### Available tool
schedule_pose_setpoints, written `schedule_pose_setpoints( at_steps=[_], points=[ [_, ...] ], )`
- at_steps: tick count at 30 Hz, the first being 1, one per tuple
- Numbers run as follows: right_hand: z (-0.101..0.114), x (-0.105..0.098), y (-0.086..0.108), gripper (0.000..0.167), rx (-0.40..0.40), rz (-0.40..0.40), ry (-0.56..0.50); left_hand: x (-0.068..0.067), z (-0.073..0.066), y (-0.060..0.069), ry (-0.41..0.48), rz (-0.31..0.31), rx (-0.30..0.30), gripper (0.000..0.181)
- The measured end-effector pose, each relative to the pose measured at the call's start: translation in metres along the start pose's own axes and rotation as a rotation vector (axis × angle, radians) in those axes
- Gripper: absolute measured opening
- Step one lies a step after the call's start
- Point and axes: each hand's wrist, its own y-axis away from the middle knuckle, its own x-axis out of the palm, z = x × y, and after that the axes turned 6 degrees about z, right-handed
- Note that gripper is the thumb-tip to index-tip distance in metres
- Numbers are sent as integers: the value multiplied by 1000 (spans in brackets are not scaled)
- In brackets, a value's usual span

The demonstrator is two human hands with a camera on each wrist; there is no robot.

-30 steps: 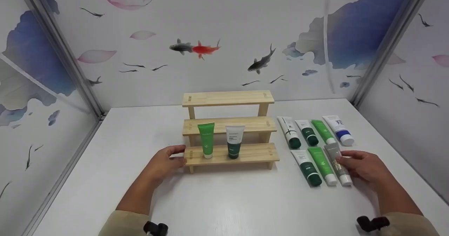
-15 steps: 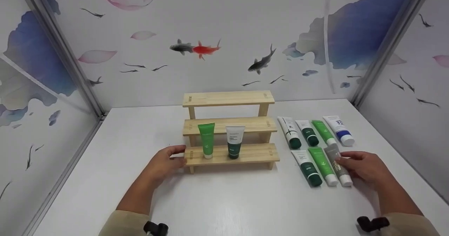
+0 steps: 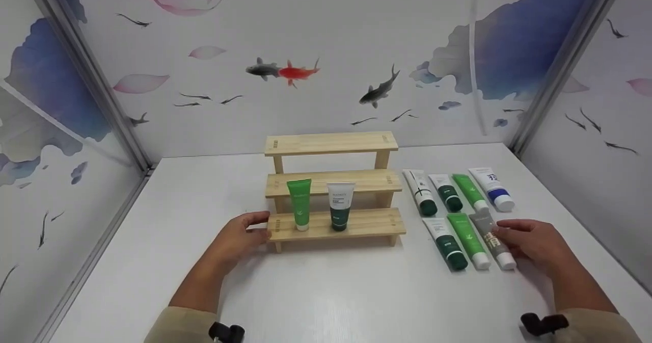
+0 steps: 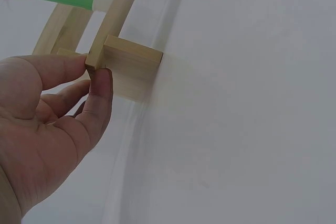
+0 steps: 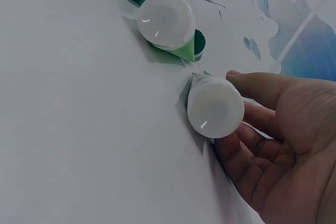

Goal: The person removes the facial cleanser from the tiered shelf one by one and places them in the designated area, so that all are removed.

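A three-tier wooden display stand (image 3: pixel 326 144) stands mid-table. My left hand (image 3: pixel 238 238) pinches the left end of its lowest shelf; the left wrist view shows thumb (image 4: pixel 65 69) and fingers at the board's corner. Upright on that shelf are a green tube (image 3: pixel 300 203) and a white and dark-green tube (image 3: pixel 340 208). On the right, my right hand (image 3: pixel 532 243) grips a grey squeeze tube (image 3: pixel 489 236) by its right side, the tube lying on the table. Its white cap (image 5: pixel 216 107) faces the right wrist camera, with thumb above and fingers curled at its side.
Beside the grey tube lie a green tube (image 3: pixel 468 241) and a white and dark-green tube (image 3: pixel 446 246). A back row holds several more, including a white and blue tube (image 3: pixel 491 189). Printed wall panels (image 3: pixel 326 22) enclose the white table (image 3: pixel 326 297).
The grey tube's cap end has shifted slightly right, away from the green tube, along with my right hand. My left hand and the stand stay where they were.
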Motion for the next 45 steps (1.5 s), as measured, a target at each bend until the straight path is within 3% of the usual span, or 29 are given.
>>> schedule_pose_setpoints(
  at_steps=[9, 14, 18, 23, 30, 39, 45],
  points=[
    [2, -2, 2, 88, 20, -24, -4, 0, 0, 1, 3, 2, 2, 55],
    [8, 1, 9, 83, 12, -113, -38, 1, 1, 2, 15, 7, 13, 55],
    [17, 8, 14, 79, -33, -181, -95, 1, 1, 1, 23, 9, 17, 55],
    [36, 23, 22, 73, -140, -206, -116, 0, 1, 3, 36, 18, 26, 56],
    [69, 49, 36, 63, -251, -185, -167, -1, 1, 1, 38, 20, 36, 56],
    [114, 103, 43, 50, -360, -51, -188, 0, -1, 0, 34, 14, 9, 55],
    [139, 126, 46, 43, -458, 8, -233, -1, -1, 0, 40, 8, 4, 54]
  ],
)
